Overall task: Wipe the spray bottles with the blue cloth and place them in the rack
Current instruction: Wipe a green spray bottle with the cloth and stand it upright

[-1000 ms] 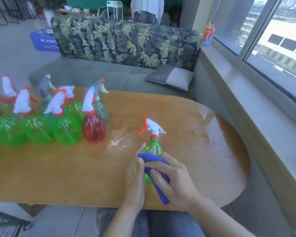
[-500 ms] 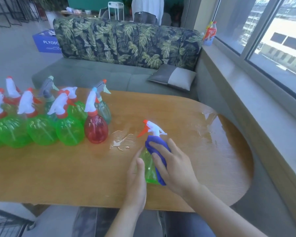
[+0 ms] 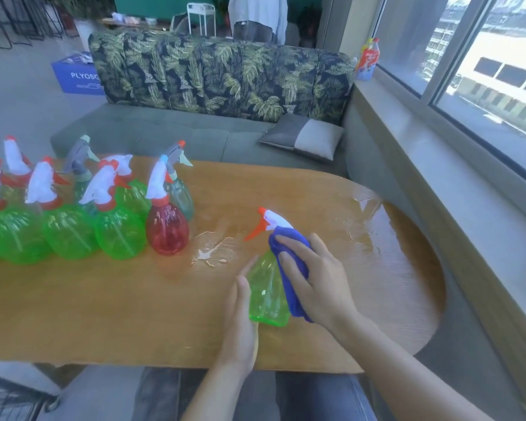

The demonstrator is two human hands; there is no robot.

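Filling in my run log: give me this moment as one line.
step: wiping | left hand: steadies green spray bottle | right hand: presses blue cloth on bottle | table: wet patch | rack: not seen

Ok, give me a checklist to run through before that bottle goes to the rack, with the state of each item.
1. Left hand steadies the green spray bottle: ok.
2. Right hand presses the blue cloth on the bottle: ok.
3. Whole bottle wiped dry: cannot tell.
4. Rack in view: not ok, none visible.
5. Table dry near the bottle: not ok, puddle beside it.
6. Red bottle and the others stand apart from the hands: ok.
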